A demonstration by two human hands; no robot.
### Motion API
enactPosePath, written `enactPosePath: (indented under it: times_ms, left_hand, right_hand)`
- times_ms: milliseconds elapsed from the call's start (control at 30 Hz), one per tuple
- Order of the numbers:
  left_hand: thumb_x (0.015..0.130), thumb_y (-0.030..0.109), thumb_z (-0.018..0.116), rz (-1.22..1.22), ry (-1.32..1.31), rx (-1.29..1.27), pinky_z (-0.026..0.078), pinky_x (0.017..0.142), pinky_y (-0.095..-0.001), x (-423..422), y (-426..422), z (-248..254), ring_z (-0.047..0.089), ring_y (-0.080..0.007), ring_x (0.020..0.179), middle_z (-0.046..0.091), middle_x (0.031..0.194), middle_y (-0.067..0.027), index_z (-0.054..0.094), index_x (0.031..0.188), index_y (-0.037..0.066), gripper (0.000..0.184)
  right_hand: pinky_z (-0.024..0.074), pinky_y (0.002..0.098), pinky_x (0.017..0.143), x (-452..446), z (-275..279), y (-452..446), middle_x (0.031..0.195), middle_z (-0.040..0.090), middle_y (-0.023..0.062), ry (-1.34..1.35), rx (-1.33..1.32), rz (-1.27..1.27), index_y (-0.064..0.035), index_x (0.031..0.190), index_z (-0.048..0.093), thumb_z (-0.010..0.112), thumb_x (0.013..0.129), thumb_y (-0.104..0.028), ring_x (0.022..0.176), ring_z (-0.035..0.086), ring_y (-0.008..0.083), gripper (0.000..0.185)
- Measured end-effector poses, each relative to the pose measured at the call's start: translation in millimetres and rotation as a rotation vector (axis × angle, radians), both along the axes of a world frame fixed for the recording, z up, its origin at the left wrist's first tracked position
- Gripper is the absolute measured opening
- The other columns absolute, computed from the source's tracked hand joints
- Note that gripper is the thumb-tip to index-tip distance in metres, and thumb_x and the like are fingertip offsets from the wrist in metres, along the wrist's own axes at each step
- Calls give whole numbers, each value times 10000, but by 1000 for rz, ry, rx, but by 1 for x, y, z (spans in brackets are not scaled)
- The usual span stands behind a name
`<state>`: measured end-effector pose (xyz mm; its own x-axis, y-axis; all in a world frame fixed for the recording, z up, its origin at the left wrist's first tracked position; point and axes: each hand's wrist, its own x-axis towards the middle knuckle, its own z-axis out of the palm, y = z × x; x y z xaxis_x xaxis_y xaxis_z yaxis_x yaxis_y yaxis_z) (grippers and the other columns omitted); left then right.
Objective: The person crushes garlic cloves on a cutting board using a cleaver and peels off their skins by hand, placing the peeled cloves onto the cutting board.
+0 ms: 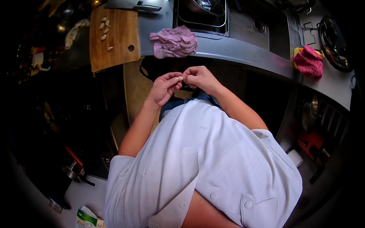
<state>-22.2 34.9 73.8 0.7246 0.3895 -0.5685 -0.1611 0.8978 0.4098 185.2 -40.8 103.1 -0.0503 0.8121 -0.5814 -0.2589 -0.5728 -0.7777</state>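
Note:
A small pale garlic clove (180, 79) is pinched between the fingertips of my left hand (164, 89), below the counter's front edge. My right hand (200, 79) meets it from the other side, thumb and curled fingers closed at the clove's end. Whether a strip of skin is between the right fingertips is too small to tell. Several more garlic cloves (103, 37) lie on the wooden cutting board (119, 38) at the upper left.
A knife (147, 8) lies behind the board. A crumpled pink cloth (175, 42) hangs slightly over the counter edge. Beyond it are a metal bowl (205, 7) in a rack and a sink (247, 32). A red cloth (308, 62) and a dark round lid (334, 43) are at right.

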Motion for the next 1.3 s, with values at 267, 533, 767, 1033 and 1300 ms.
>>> enactPosePath:
  times_ms: [267,533,767,1033,1300]
  left_hand:
    - [1029,41,627,288,-74,-134,605,739,-200,-31,30,-12,712,-155,882,726,1028,-92,673,1197,27,175]
    - [989,76,713,654,532,578,556,693,-234,-114,197,-6,666,-105,774,718,933,-52,678,1110,14,140]
    - [951,127,752,210,1079,1088,521,669,-273,-115,279,-23,665,-84,769,736,908,-51,788,1072,42,153]
    - [922,77,728,217,1000,1383,544,817,-407,-116,225,-21,672,-341,943,678,996,-135,754,1080,16,171]
    - [951,95,726,251,804,1394,547,732,-354,-115,220,-17,683,-238,833,695,944,-87,701,1045,10,130]
  right_hand:
    - [559,418,747,-1,-58,-3,894,699,153,-863,381,165,-29,945,711,676,835,-49,809,697,327,117]
    - [556,524,786,-22,-153,-4,971,698,244,-1223,383,393,-33,957,710,599,907,-98,901,675,439,138]
    - [574,540,744,-37,-136,9,928,719,210,-1287,225,515,-52,1020,695,629,821,-58,839,703,431,210]
    - [578,506,745,-67,-51,45,924,721,184,-1139,294,583,-67,1003,699,635,890,-85,842,707,409,131]
    - [553,410,690,-116,11,150,868,727,169,-972,618,136,-28,1015,759,705,948,-136,756,704,351,138]
